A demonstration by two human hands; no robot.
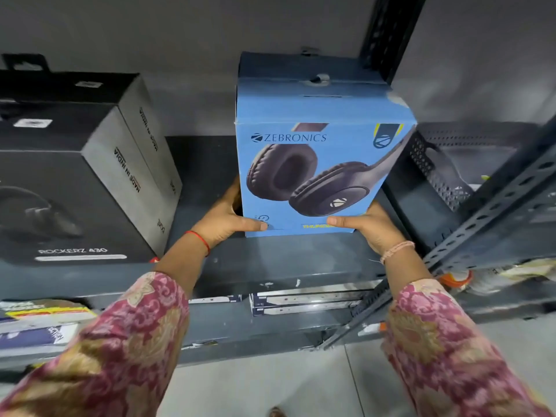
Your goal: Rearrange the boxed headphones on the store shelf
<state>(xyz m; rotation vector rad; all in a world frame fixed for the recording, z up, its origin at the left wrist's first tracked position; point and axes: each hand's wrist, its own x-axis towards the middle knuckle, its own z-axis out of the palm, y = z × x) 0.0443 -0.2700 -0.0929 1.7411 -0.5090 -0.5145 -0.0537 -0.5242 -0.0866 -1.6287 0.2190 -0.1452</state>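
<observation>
A blue Zebronics headphone box (316, 139) stands upright on the dark metal shelf (285, 260), right of centre, with another blue box directly behind it. My left hand (224, 219) grips its lower left corner, thumb across the front. My right hand (371, 225) grips the lower right corner the same way. To the left stand black Rockerz headphone boxes (69, 200), one behind the other, a gap apart from the blue box.
A perforated metal upright (388, 34) rises behind the blue box. A slanted slotted rail (493, 212) and a black mesh basket (436, 173) sit to the right. Lower shelves hold flat packages (304, 302). Grey floor lies below.
</observation>
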